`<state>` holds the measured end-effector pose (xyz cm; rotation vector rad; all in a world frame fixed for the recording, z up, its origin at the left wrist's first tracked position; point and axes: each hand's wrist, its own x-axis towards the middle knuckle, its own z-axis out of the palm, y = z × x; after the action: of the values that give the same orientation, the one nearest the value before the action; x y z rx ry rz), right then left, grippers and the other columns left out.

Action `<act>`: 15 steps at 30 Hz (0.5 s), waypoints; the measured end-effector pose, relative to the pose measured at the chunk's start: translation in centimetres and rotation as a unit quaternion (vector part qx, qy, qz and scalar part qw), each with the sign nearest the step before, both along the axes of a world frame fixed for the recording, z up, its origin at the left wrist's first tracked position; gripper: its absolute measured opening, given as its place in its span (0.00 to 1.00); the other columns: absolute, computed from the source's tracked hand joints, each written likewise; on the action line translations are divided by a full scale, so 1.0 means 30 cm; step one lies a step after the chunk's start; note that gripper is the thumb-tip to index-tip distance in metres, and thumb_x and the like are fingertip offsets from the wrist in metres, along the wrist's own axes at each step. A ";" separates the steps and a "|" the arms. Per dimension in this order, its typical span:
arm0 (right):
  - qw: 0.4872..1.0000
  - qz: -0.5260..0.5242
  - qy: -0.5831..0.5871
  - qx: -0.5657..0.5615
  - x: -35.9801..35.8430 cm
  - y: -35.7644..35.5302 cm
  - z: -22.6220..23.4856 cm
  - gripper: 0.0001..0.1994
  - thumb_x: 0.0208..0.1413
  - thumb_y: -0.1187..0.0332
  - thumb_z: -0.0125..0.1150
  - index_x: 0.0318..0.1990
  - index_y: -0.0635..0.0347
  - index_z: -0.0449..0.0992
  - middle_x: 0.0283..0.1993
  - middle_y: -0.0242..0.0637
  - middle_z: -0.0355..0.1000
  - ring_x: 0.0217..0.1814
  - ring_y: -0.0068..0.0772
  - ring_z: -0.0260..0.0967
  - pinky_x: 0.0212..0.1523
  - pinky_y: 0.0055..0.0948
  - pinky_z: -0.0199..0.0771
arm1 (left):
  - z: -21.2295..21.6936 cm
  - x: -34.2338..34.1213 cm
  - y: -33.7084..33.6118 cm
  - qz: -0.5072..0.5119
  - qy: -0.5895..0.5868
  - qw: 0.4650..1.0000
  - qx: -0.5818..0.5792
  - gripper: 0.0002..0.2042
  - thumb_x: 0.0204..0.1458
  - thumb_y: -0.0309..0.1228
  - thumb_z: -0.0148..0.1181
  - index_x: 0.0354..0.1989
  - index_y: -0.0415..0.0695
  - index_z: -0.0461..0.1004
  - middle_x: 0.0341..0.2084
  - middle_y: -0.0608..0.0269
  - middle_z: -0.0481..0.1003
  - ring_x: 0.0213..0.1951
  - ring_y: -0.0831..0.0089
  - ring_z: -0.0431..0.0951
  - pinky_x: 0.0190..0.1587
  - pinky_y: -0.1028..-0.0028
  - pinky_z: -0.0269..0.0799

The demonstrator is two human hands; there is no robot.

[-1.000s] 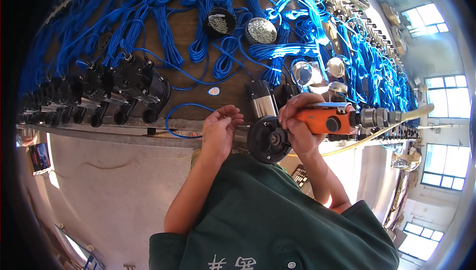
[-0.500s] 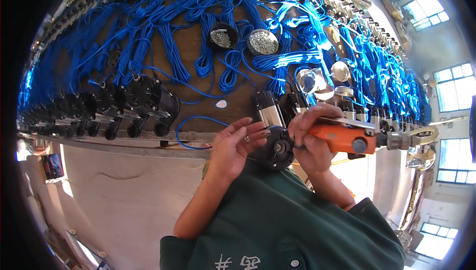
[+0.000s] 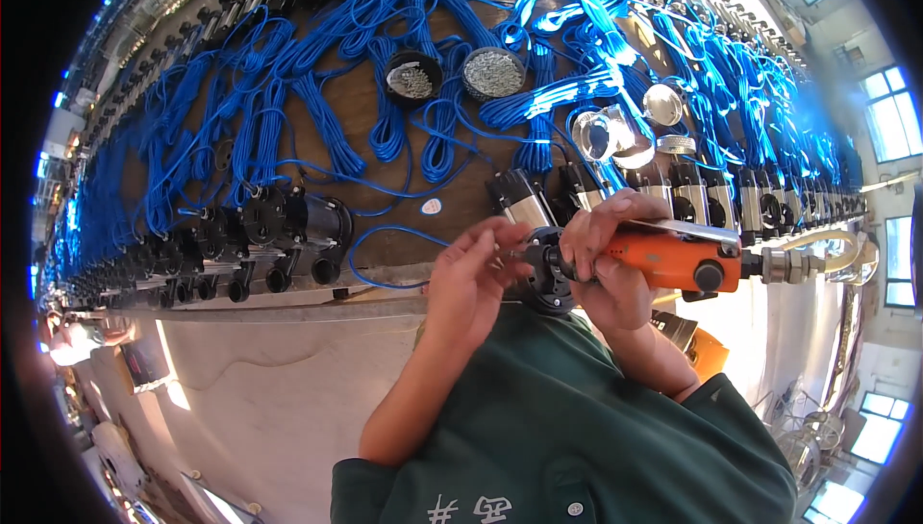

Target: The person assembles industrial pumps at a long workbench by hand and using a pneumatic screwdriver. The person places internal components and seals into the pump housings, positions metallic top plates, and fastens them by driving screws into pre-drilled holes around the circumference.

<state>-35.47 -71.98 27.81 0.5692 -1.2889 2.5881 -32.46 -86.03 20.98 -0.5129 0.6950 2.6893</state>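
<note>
Gripping an orange power tool (image 3: 673, 262) tight in the right hand (image 3: 606, 255), tip against a round black part (image 3: 548, 269). Left hand (image 3: 471, 274) pinching the left side of that same black part, fingers curled on it. Held just below the edge of the wooden bench (image 3: 385, 255). On the bench above the black part: blue cables (image 3: 317, 101), two bowls of screws (image 3: 452, 74), black pumps (image 3: 279, 221) to the left.
</note>
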 end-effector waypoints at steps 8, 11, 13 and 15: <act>0.998 -0.061 0.002 -0.015 -0.074 0.061 -0.118 0.20 0.42 0.75 0.52 0.46 0.67 0.64 0.30 0.39 0.64 0.21 0.26 0.61 0.28 0.29 0.66 | -0.076 -0.100 0.100 0.023 -0.019 0.998 -0.055 0.10 0.61 0.30 0.49 0.43 0.36 0.71 0.33 0.60 0.77 0.18 0.83 0.64 0.20 0.83 0.58; 0.995 -0.089 -0.033 -0.011 -0.085 0.112 -0.175 0.19 0.41 0.76 0.52 0.46 0.66 0.64 0.30 0.38 0.64 0.21 0.25 0.61 0.27 0.28 0.66 | -0.177 -0.139 0.102 0.048 -0.031 0.988 -0.146 0.08 0.60 0.28 0.48 0.40 0.35 0.71 0.28 0.56 0.77 0.12 0.87 0.56 0.13 0.86 0.45; 0.992 -0.105 -0.069 -0.009 -0.069 0.150 -0.219 0.19 0.40 0.77 0.51 0.45 0.66 0.64 0.29 0.38 0.64 0.21 0.25 0.60 0.26 0.28 0.66 | -0.185 -0.118 0.100 -0.004 -0.065 0.986 -0.153 0.08 0.60 0.28 0.49 0.40 0.35 0.71 0.28 0.56 0.77 0.13 0.87 0.57 0.13 0.86 0.45; 0.988 -0.119 -0.090 -0.039 -0.060 0.180 -0.248 0.20 0.39 0.78 0.51 0.44 0.66 0.64 0.29 0.39 0.64 0.20 0.26 0.60 0.26 0.28 0.66 | -0.187 -0.109 0.090 -0.041 -0.076 0.985 -0.147 0.08 0.59 0.29 0.50 0.40 0.36 0.71 0.29 0.56 0.77 0.13 0.86 0.59 0.13 0.85 0.47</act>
<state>-37.27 -66.59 20.37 0.1591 -1.2162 2.5205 -35.74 -83.34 15.38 -0.7370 1.0490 2.4526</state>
